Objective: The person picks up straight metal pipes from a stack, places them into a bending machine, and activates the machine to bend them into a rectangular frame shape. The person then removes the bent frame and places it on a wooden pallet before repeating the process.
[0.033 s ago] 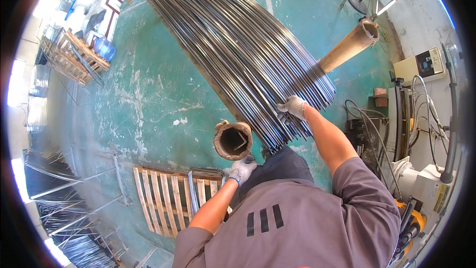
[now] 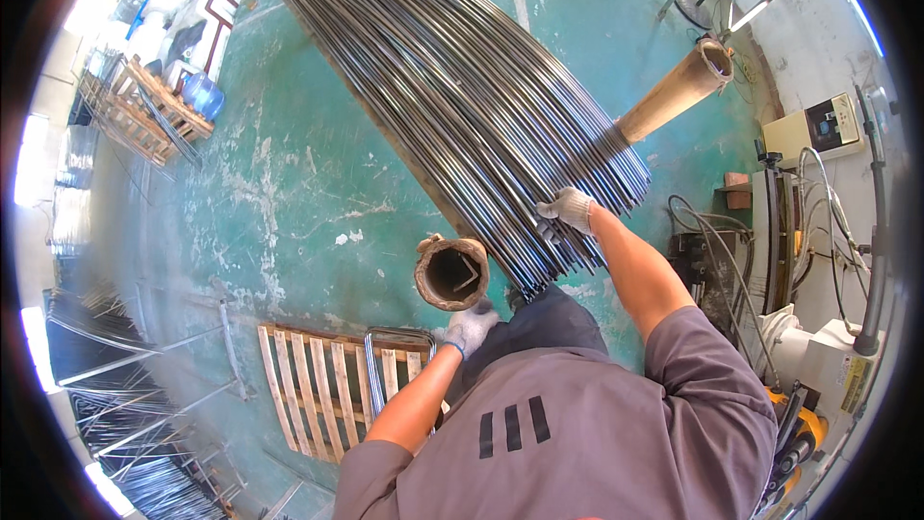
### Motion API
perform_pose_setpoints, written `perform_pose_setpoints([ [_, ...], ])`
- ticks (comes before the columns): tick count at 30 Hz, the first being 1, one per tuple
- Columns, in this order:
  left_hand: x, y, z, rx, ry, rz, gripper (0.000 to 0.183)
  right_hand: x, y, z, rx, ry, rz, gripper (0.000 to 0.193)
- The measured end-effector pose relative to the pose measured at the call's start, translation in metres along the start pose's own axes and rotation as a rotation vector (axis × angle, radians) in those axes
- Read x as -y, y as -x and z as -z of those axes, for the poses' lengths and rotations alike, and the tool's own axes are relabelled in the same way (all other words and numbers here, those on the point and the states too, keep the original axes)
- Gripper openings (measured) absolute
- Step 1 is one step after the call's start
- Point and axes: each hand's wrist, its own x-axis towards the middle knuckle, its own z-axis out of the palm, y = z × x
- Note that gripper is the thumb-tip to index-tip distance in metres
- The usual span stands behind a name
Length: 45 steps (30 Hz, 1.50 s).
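Observation:
A wide layer of long, thin metal rods [image 2: 452, 106] runs from the far left toward me, their near ends fanned unevenly in front of my body. My right hand [image 2: 570, 209], in a pale knitted glove, is over these near ends. Its fingers are curled closed round a rod there. My left hand [image 2: 469, 328], gloved too, is low beside my dark trousers, just under the rim of an upright brown tube [image 2: 423, 279]. Its fingers are blurred and partly turned away, so their grip is unclear.
Another brown post [image 2: 674, 91] stands against the rods' right side. A wooden pallet [image 2: 318, 380] with bent metal frames lies at lower left. Machinery with cables [image 2: 818, 347] and a control box [image 2: 813, 132] line the right wall. Rod racks [image 2: 144, 404] are at far left.
My right hand has barely shifted at the rod ends. My left hand keeps its place beside the tube, slightly more blurred now.

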Motion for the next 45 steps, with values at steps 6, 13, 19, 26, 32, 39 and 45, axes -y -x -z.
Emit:
perform_pose_setpoints([
  [6,-0.094,-0.007,-0.017,0.222,0.666,0.126,0.021,0.027,0.061,-0.020,-0.066,0.003,0.005,0.032],
  [13,-0.147,-0.055,-0.053,0.274,0.827,0.083,0.031,-0.033,0.093,0.003,-0.209,0.445,0.073,0.039],
  [19,-0.220,-0.077,-0.060,0.369,1.118,0.033,0.041,-0.027,0.178,-0.015,-0.307,0.548,0.053,0.054],
  [26,-0.206,-0.123,-0.081,0.085,1.135,0.141,0.028,-0.155,0.331,-0.044,-0.584,0.761,-0.157,0.051],
  [32,-0.165,-0.083,-0.116,0.391,1.063,0.088,0.035,-0.230,0.376,-0.048,-0.768,0.704,-0.169,0.045],
  [39,-0.156,-0.053,-0.086,0.300,0.803,0.074,0.022,-0.203,0.339,-0.066,-0.620,0.470,-0.135,0.047],
  [45,-0.198,-0.092,-0.080,0.023,0.761,0.110,0.030,-0.134,0.350,-0.055,-0.783,0.746,-0.100,0.037],
])
